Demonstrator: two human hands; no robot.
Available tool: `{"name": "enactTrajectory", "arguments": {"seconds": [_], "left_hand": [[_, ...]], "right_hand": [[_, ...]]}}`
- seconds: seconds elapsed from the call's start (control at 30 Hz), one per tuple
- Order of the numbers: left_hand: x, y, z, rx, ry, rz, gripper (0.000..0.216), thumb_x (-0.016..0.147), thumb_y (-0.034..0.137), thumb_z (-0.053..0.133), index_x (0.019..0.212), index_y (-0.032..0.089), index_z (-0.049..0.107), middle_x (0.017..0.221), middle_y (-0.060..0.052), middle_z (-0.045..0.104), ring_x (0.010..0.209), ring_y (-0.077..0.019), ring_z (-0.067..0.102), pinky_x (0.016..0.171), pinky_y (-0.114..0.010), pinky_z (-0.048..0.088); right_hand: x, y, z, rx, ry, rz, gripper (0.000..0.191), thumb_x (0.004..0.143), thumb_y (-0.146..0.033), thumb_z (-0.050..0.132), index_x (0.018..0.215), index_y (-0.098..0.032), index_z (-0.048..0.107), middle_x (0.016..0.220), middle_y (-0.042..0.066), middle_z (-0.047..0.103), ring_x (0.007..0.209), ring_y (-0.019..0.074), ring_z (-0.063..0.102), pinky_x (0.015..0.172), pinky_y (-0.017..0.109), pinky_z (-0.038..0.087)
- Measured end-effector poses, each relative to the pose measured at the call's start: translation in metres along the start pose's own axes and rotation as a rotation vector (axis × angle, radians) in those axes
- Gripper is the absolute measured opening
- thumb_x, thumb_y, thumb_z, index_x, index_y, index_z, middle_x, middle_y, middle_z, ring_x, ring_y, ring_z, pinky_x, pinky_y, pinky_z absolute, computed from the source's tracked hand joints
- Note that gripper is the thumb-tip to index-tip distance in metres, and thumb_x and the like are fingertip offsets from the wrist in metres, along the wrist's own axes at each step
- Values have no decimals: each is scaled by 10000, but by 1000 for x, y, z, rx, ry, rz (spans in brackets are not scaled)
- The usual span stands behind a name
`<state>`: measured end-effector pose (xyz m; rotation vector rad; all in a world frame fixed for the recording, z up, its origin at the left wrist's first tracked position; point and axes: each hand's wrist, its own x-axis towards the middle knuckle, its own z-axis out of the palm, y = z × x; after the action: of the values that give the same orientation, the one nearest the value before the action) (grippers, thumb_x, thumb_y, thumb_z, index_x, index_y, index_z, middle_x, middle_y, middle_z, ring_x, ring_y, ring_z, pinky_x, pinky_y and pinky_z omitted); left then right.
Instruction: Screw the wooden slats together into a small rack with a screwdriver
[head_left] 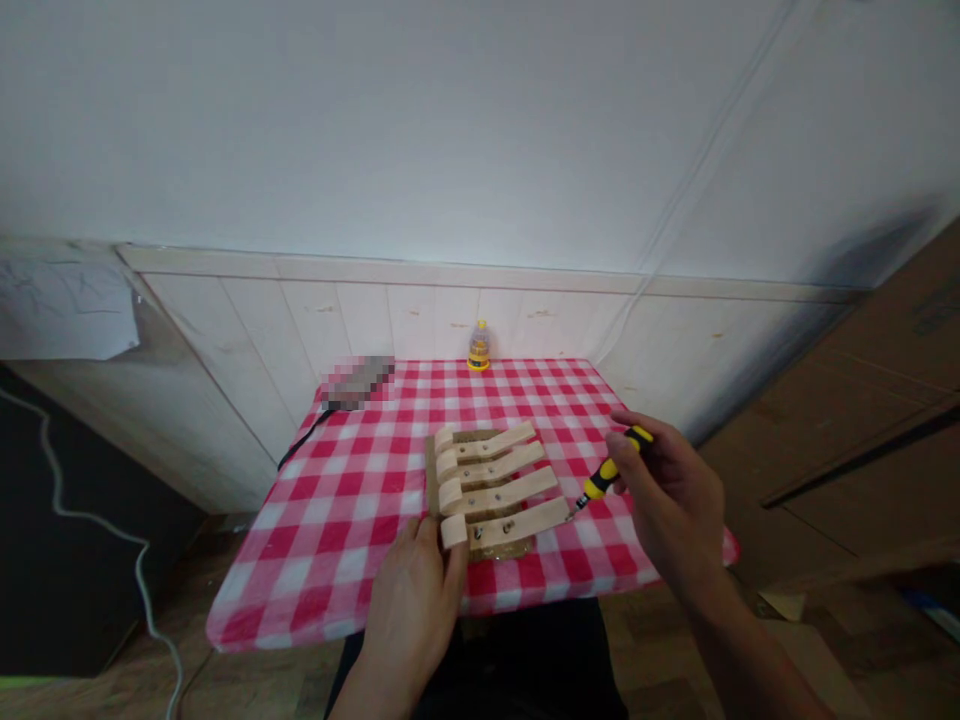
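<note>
Several light wooden bars (517,490), each with a raised block at its left end, lie side by side across a brown board (433,470). Dark screws or screw holes show along the bars. My left hand (416,590) grips the block end of the nearest bar, thumb on its near side and fingers at its left. Held in the closed fingers of my right hand (679,500) is a yellow and black screwdriver (604,478). Its tip points down and left, at or very near the right end of the nearest bar; I cannot tell whether it touches.
A red and white checked cloth (322,545) covers the small table. At its back edge stands a yellow-capped clear container (479,347). A blurred-out item (360,382) with a black strap lies back left. Brown cardboard (840,440) stands right; a pale cable (139,560) hangs left.
</note>
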<state>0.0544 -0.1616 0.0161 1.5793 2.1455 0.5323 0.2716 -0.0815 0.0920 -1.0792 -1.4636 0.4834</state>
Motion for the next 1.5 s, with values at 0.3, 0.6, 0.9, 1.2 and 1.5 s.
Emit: {"name": "enactTrajectory", "arguments": {"seconds": [0.3,0.6,0.9,1.2,1.5], "left_hand": [[1,6,-1,119,-6,-23,357,1050,312,370,958,143,670,978,-119,700,915,-265,714,781,-350,488],[-1,9,1,183,34,-11,322,1046,281,410,1015,141,698,1036,-122,722,994,-279,724,796,-350,499],[1,10,-1,162,2,-28,315,1042,278,412,1026,133,691,1051,-123,715,1001,-284,721,796,-357,501],[1,10,-2,146,-10,-13,338,1045,307,397,1025,142,691,1061,-129,709,993,-295,722,791,-371,504],[1,10,1,167,8,0,353,1057,313,384,1050,135,689,1060,-129,709,991,-270,715,780,-338,490]], "right_hand": [[-15,6,4,161,-102,55,228,918,-314,724,1131,-239,690,749,-37,652,532,125,649,511,245,563],[-40,-10,30,-83,-469,-305,332,967,-146,596,1286,-230,633,1172,85,756,1064,218,729,938,362,601],[-37,-10,36,-117,-540,-347,372,980,-135,572,1336,-241,601,1162,81,741,1059,213,718,943,354,599],[-33,-16,36,-151,-643,-372,406,966,-91,539,1334,-248,604,1224,84,732,1114,229,704,975,389,589],[-31,-25,40,-162,-677,-451,405,957,-70,542,1312,-255,605,1218,85,741,1126,249,702,985,423,590]]}}
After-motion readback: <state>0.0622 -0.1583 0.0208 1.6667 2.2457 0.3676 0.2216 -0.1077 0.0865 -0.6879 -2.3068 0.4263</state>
